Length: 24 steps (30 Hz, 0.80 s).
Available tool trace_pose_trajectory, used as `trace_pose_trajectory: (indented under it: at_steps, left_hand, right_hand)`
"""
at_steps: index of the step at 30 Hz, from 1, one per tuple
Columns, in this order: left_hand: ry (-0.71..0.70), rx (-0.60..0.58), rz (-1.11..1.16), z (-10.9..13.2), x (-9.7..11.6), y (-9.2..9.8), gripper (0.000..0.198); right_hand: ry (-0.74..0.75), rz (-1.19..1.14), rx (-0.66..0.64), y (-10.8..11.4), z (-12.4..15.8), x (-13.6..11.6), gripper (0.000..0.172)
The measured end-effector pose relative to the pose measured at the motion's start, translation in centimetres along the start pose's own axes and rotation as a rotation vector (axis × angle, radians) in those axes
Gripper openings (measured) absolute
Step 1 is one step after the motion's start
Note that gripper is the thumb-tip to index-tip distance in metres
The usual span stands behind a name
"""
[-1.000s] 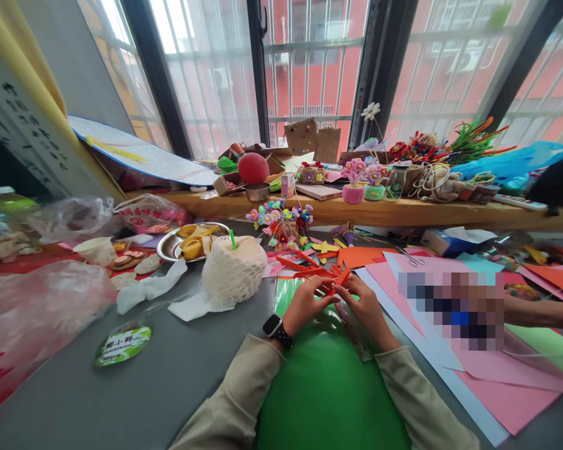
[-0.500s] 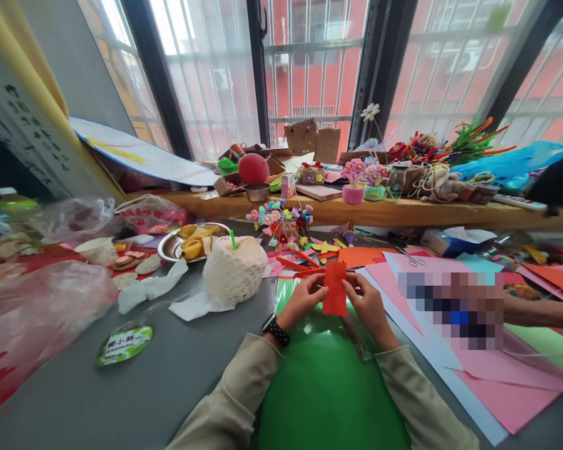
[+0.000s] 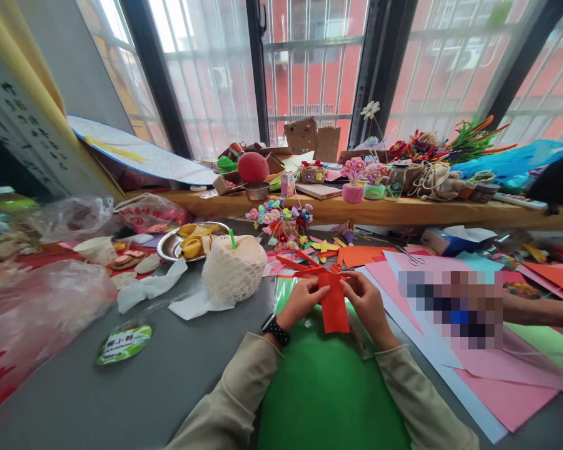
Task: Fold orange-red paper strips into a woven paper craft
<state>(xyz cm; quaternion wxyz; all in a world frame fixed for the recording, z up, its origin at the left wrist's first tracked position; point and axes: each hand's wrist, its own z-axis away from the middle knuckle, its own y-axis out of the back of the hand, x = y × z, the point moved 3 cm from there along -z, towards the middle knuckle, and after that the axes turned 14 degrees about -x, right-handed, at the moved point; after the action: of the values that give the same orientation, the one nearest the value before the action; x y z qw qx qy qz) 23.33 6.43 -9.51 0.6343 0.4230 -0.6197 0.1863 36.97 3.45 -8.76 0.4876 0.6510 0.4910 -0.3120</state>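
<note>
Over the far part of the glossy green sheet (image 3: 333, 394), I have a flat, oblong strip of orange-red paper (image 3: 334, 307) pinched narrowly between my two hands. My left hand (image 3: 303, 303) takes it from the left, thumb laid on the strip's face towards its far end, other fingers apparently behind; my right hand (image 3: 368, 301) closes on the opposite long edge, thumb and forefinger drawn together, though what they do behind the paper is hidden from me. The strip's long axis runs along the length of the green sheet, from its far edge towards me, the near end free and leaning slightly to the right. So the paper lies between my hands and reaches closer to me than either grip. My left thumb extends further across it, which makes the left hand nearer its midline. As I judge it, any shift of grip turns on that: held at the far end, loose on my side. Past the green sheet's far edge, more thin orange-red paper strips (image 3: 304, 255) lie on the grey worktop (image 3: 187, 387), partly hidden by my hands; left of the sheet stands a pale coconut in white foam netting (image 3: 234, 275), apart from my fingers.
</note>
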Motion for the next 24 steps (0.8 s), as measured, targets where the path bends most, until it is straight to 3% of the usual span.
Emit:
trace_pose_trajectory:
  at_steps: [10, 24]
  left_hand:
    - [0.023, 0.011, 0.000, -0.1, -0.4, 0.1, 0.031]
    - [0.054, 0.132, 0.248, -0.1, -0.3, 0.4, 0.033]
  right_hand:
    - [0.139, 0.196, -0.008, -0.2, 0.2, -0.9, 0.019]
    - [0.344, 0.334, -0.151, -0.9, 0.3, -1.5, 0.037]
